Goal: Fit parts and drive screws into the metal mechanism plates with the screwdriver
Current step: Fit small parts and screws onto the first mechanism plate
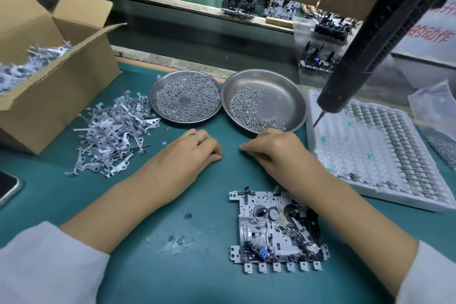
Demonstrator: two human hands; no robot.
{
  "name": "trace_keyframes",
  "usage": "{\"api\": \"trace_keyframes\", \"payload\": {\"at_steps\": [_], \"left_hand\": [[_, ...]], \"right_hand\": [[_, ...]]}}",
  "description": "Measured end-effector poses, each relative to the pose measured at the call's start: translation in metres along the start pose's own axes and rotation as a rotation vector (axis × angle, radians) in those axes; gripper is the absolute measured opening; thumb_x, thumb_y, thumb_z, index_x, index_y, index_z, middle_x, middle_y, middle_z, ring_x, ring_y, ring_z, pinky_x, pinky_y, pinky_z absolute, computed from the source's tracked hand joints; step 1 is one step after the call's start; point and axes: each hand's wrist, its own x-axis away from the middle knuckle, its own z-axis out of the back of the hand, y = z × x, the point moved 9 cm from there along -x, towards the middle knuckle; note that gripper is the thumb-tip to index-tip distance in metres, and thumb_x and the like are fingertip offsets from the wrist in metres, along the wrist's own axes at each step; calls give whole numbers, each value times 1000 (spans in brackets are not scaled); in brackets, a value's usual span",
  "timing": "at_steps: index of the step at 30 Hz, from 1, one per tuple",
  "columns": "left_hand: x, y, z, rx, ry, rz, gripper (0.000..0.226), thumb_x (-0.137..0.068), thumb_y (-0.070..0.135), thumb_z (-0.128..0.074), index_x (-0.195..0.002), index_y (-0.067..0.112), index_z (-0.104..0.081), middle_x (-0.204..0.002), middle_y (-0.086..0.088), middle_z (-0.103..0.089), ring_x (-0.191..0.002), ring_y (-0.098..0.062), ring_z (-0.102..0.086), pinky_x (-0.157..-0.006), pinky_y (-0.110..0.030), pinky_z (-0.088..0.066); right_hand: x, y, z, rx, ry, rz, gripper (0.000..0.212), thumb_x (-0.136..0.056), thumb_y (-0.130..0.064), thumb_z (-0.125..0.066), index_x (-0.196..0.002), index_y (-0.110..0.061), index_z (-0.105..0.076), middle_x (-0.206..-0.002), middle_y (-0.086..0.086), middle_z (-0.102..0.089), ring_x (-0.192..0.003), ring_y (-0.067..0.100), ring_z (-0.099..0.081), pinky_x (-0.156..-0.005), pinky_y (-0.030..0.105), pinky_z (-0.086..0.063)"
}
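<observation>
A metal mechanism plate (276, 229) with gears, levers and a small blue part lies flat on the green mat, near me and under my right forearm. My left hand (195, 153) rests on the mat in front of the left screw dish, fingers curled under, a ring on one finger. My right hand (274, 150) rests beside it with fingers curled and their tips together pointing left; nothing shows in either hand. The black electric screwdriver (370, 44) hangs untouched at the right, its bit (317, 119) just over the white tray's near-left corner.
Two steel dishes hold small screws: the left dish (153, 96) and the right dish (286, 96). A heap of stamped metal levers (116, 131) lies left, beside an open cardboard box (61, 86). The white tray (370, 155) of small parts sits right. A phone (7, 186) lies at the left edge.
</observation>
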Motion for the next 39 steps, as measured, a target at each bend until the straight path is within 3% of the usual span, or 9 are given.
{"api": "trace_keyframes", "payload": {"at_steps": [5, 10, 14, 17, 29, 31, 34, 36, 39], "left_hand": [[-10, -14, 29, -52, 151, 32, 12, -90, 5, -61, -92, -6, -65, -89, -19, -62, -86, -34, -59, -81, -35, -41], [-27, -72, 63, -94, 316, 304, 15, -91, 8, -61, -100, 0, -71, -96, -21, -65, -94, -37, -59, -85, -39, -42], [-22, -62, 68, -66, 394, 229, 16, -89, 7, -63, -100, 1, -73, -95, -18, -71, -90, -34, -65, -84, -36, -45], [-14, -17, 64, 118, 475, 59, 19, -88, 13, -64, -103, 3, -71, -93, -6, -69, -86, -14, -61, -85, -18, -43], [0, 14, 31, 529, 567, 46, 10, -80, 13, -69, -88, 10, -73, -82, 5, -65, -78, -2, -61, -76, -16, -47], [-1, 10, 28, 521, 559, 75, 7, -83, 13, -67, -88, 10, -72, -83, 5, -64, -79, -3, -59, -76, -16, -45], [-3, 0, 21, 601, 544, 187, 11, -89, 17, -62, -87, 28, -63, -83, 10, -60, -74, -10, -60, -72, -24, -48], [-4, -4, 17, 669, 545, 239, 15, -89, 18, -61, -87, 33, -60, -81, 6, -61, -73, -11, -62, -71, -27, -51], [-3, -10, 14, 788, 569, 279, 12, -87, 18, -62, -88, 30, -63, -80, 7, -65, -72, -6, -65, -71, -18, -51]], "right_hand": [[6, -1, 11, -109, 144, 33, 14, -83, 1, -68, -94, -4, -75, -86, 11, -72, -84, 29, -65, -77, 43, -52], [5, 11, 24, -373, 282, -117, 16, -77, 1, -74, -90, -9, -76, -79, -1, -72, -76, 7, -63, -76, 20, -51], [7, 18, 27, -681, 318, -235, 24, -76, -3, -76, -85, -25, -73, -74, -10, -72, -72, 5, -67, -73, 18, -53], [9, 23, 25, -1026, 361, -329, 25, -74, 3, -75, -86, -18, -70, -68, -2, -72, -63, 9, -67, -64, 20, -54], [14, 14, -1, -1391, 150, -461, 41, -63, -14, -73, -101, -7, -64, -71, 11, -72, -61, 14, -66, -62, 21, -55], [11, 17, 4, -1324, 189, -437, 26, -75, -12, -70, -100, -10, -66, -74, 7, -73, -64, 13, -68, -62, 20, -55], [3, 32, 38, -581, 382, -343, 13, -88, -11, -66, -100, -13, -71, -88, -3, -74, -77, 8, -65, -74, 18, -50], [-11, 40, 42, -182, 308, -338, 29, -88, -10, -66, -117, -11, -66, -108, 6, -69, -92, 14, -61, -83, 18, -41], [-29, 59, 25, -119, 91, -434, 45, -85, -10, -69, -128, -12, -58, -118, 13, -64, -99, 18, -57, -76, 11, -33]]}}
